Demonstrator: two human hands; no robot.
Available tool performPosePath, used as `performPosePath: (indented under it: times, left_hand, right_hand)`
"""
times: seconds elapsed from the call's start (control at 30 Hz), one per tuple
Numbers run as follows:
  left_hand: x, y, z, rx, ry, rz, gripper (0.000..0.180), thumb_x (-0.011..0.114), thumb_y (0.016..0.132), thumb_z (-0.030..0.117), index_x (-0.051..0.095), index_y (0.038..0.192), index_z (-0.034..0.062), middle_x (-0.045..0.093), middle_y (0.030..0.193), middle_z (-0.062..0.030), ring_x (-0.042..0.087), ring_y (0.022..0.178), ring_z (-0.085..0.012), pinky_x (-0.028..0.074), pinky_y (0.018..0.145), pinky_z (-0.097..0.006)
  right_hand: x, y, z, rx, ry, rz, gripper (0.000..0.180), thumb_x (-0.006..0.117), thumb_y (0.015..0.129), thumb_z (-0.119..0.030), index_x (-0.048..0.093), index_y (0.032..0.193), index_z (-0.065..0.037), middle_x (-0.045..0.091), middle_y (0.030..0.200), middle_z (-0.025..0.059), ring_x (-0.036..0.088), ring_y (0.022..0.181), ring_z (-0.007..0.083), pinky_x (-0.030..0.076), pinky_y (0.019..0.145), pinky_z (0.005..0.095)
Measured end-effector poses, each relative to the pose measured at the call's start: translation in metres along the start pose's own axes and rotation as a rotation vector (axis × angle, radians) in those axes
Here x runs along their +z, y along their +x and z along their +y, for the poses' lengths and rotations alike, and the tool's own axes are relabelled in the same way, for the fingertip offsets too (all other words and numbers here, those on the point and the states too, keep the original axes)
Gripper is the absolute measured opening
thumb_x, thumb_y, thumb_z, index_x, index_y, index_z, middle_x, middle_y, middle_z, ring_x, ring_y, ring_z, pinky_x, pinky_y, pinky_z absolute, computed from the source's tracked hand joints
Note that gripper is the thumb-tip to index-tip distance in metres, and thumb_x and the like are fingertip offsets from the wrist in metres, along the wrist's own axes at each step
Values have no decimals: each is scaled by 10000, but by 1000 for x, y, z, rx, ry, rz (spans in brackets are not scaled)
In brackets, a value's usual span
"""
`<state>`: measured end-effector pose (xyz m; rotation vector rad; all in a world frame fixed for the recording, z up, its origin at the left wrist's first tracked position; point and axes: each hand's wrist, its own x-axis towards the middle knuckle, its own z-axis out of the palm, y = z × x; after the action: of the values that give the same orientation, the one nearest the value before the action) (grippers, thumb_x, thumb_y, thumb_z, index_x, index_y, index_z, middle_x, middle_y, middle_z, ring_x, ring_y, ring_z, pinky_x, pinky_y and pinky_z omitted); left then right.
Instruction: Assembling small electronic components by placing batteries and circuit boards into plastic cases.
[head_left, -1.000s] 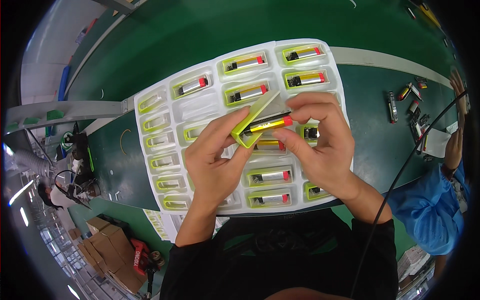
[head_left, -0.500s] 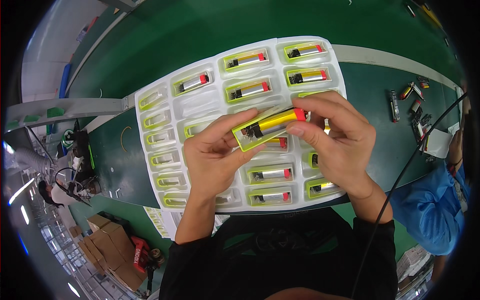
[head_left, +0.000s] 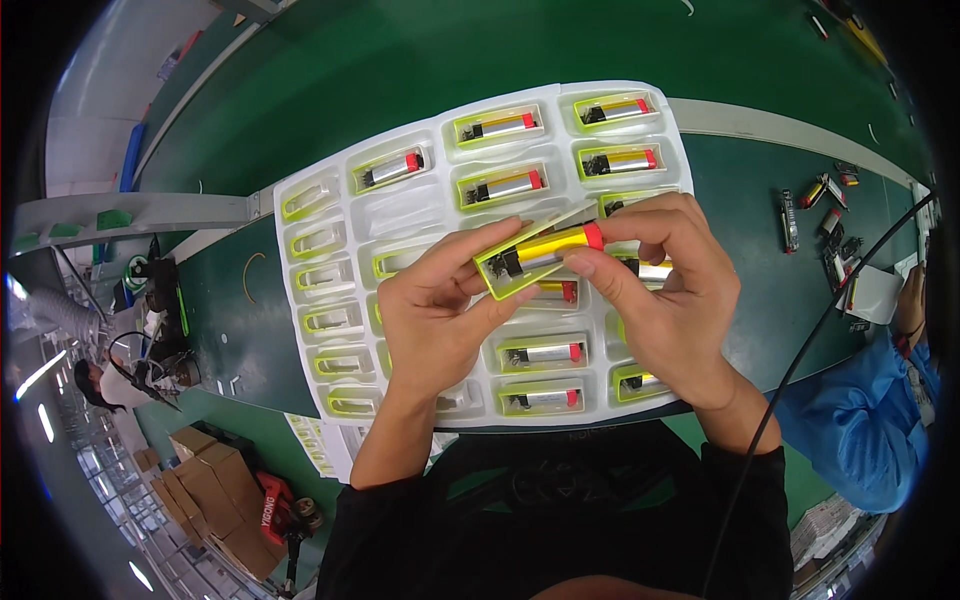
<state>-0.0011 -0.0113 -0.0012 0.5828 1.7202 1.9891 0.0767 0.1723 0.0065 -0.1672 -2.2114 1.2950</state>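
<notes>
A white moulded tray (head_left: 360,225) with many pockets lies on the green belt. Several pockets hold small green-yellow carriers with silver, red-capped cells (head_left: 505,185); the left column holds empty carriers (head_left: 320,240). My left hand (head_left: 440,320) and my right hand (head_left: 665,300) are above the tray's middle. Together they grip one green-yellow carrier (head_left: 500,280) with a yellow, red-capped cell (head_left: 555,245) in it. The left fingers pinch the carrier's lower left end, the right fingers press on the cell's red end.
Loose cells and small parts (head_left: 825,205) lie on the belt at the right, near another person in a blue sleeve (head_left: 870,420). A white strip (head_left: 790,125) borders the belt. Cardboard boxes (head_left: 210,500) stand on the floor at lower left.
The carrier with the yellow cell has been tipped flatter and moved slightly lower over the tray. Both hands shifted their grip along it.
</notes>
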Motion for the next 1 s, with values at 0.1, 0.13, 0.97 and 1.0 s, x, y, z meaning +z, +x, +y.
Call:
performPosePath:
  times: [0.1,0.13,0.97,1.0]
  left_hand:
    - [0,3,-3,-3,-4,-1,504,691,791,-175,589,1274,-72,635,1217,-192,634,1131,-239,545,983,-361]
    - [0,4,-5,4,-7,-11,506,693,790,-173,589,1275,-71,635,1218,-191,635,1129,-238,546,983,-362]
    - [12,-1,12,-113,365,29,251,635,936,29,639,1184,-7,693,987,-62,619,803,-88,507,675,-228]
    - [13,0,12,-111,430,25,238,635,935,30,644,1170,-3,695,964,-65,617,798,-93,504,667,-238]
  right_hand:
    - [-1,0,3,8,-19,-22,242,857,707,-75,703,892,-44,643,894,64,556,800,181,432,639,285]
    - [1,0,6,8,-31,-15,235,848,727,-75,695,902,-40,623,954,66,543,808,156,432,662,274]
    - [-1,-5,10,315,396,-296,278,711,877,-108,628,1123,-8,609,915,129,579,720,210,479,649,325]
    - [-3,-7,12,297,371,-308,269,692,885,-93,626,1133,-10,614,935,159,611,756,264,484,663,370]
